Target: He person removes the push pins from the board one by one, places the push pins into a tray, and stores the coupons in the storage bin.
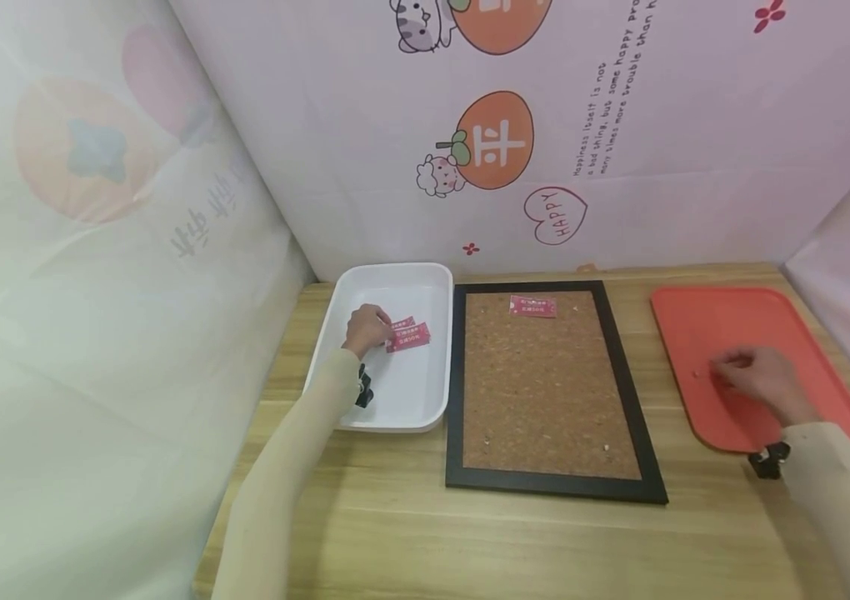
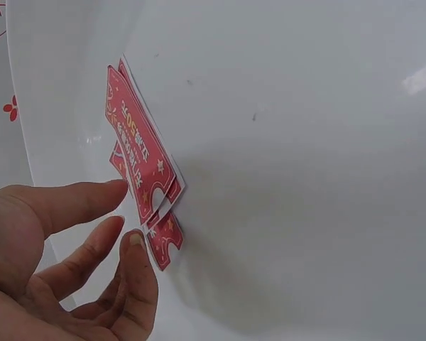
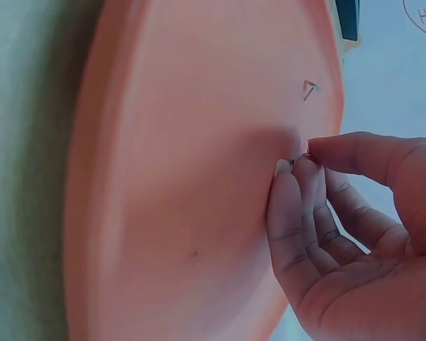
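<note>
Printed white sheeting (image 1: 365, 150), with cartoon animals, orange fruit and a heart marked HAPPY, rose behind the wood-grain table (image 1: 500, 550) and closed in its sides. On the table lay a black-framed corkboard (image 1: 545, 383), carrying 1 red coupon (image 1: 533, 307) near its far edge and small pale pieces (image 1: 607, 447) near its corners.

Just left of the corkboard stood a white tray (image 1: 395, 400), holding a small overlapping stack of red coupons (image 2: 138, 135). Over that stack was the left hand (image 1: 368, 327), its thumb and fingers apart and loosely bent, tips at the edge of the coupons and covering part of them in the head view.

Right of the corkboard, separated by a strip of table, lay a red tray (image 1: 740, 312). Above it, the right hand (image 1: 758, 379) pinched a tiny piece (image 3: 307, 154) between thumb and fingertips, too small to name; a clear angular bit (image 3: 309, 89) lay on the tray near them. Cream sleeves (image 1: 297, 450) reached in on 2 sides of the corkboard, the right forearm crossing the red tray's near corner.
</note>
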{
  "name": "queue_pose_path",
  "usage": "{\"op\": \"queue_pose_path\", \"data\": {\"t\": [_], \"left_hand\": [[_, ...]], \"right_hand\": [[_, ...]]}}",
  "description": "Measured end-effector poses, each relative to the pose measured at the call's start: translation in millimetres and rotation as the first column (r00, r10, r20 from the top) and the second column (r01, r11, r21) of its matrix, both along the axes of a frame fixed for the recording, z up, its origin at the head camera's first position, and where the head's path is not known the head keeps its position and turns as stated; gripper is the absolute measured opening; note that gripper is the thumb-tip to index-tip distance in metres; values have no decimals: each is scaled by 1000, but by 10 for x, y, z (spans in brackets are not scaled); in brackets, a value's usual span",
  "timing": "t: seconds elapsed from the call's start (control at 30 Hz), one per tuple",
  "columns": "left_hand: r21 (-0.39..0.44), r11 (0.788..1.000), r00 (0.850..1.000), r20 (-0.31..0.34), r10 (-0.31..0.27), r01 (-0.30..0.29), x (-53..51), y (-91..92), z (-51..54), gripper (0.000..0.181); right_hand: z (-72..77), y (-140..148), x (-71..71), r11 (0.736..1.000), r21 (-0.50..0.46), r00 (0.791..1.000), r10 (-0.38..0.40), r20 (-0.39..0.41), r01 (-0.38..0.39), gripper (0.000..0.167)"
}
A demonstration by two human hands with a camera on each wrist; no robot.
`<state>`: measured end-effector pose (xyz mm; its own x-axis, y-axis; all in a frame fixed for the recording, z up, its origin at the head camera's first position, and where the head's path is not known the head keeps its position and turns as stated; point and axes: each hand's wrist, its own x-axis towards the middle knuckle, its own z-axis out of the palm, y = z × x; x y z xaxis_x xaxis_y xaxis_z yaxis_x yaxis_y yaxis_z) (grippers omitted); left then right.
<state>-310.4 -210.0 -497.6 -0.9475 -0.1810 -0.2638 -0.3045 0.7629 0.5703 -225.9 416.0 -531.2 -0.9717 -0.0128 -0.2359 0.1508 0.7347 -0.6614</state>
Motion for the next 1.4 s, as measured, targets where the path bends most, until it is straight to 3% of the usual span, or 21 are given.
{"op": "queue_pose_path", "data": {"t": [0.13,0.33,0.53,0.73,0.87,1.03,1.13,1.4], "left_hand": [[20,1000,998,-64,18,-17,-26,8,5,31],[54,999,987,-162,4,5,-72,25,43,25],[92,995,981,-192,-16,35,-110,126,153,22],[103,991,964,-261,-55,84,-128,254,293,21],[89,989,958,-273,-89,118,-125,332,348,21],[78,985,951,-282,-127,155,-137,405,385,20],[72,982,947,-285,-149,176,-158,445,404,20],[103,966,937,-288,-198,236,-207,664,471,20]], "right_hand": [[-24,20,4,1000,6,1000,5,-3,-5,47],[-62,46,-14,1000,27,1000,5,-21,-4,44],[-62,101,-23,999,39,1000,12,-16,-12,45],[2,108,-51,1000,4,1000,19,19,-19,52],[51,81,-80,1000,-14,999,8,38,-7,55],[87,58,-133,998,63,1000,2,9,-3,59],[131,14,-174,995,100,999,23,-29,-20,60],[315,-244,-307,993,101,998,56,-12,-54,66]]}}
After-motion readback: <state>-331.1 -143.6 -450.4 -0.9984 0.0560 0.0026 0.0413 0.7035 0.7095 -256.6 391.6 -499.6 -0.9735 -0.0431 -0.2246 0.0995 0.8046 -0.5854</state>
